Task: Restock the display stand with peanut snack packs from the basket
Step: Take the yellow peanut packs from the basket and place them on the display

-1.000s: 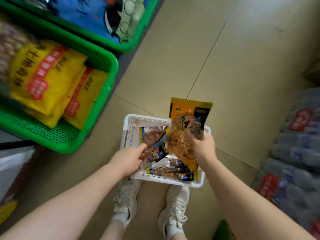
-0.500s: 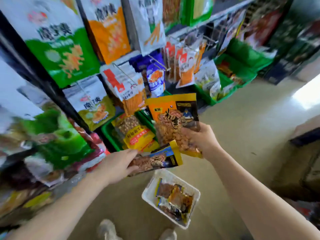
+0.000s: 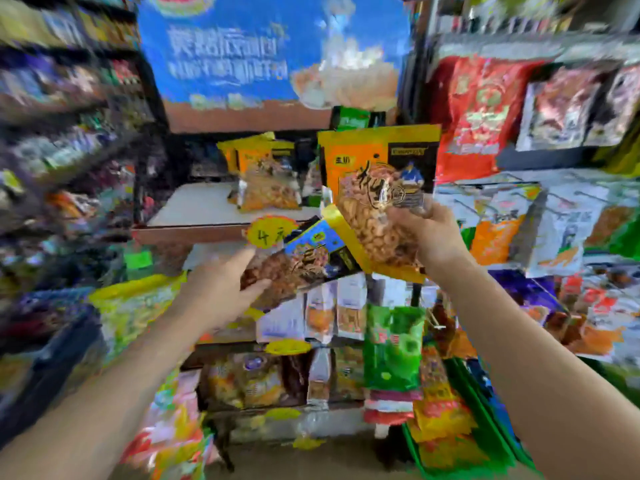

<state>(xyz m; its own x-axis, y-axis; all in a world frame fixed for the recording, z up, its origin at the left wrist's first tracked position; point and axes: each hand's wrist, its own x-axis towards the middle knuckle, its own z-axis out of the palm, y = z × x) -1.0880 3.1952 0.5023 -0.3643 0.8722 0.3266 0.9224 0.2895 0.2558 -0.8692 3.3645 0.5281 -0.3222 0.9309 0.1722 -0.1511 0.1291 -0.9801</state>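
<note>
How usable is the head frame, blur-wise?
Head view: heavy motion smear at the left shelves and edges, wide-angle bending; centre is sharper, so the orange-and-black peanut pack in the right hand and the blue-and-yellow pack in the left hand stay recognisable, print illegible.

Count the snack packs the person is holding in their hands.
2. An orange peanut pack is in the right hand; a blue-and-yellow pack is in the left hand. More could be hidden behind these.

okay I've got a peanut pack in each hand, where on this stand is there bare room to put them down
The top shelf is bare on its left and front, beside the peanut packs already standing at its back right. The shelves below are packed with hanging snack bags. The right hand holds the orange pack; the left hand holds the blue pack.
</note>
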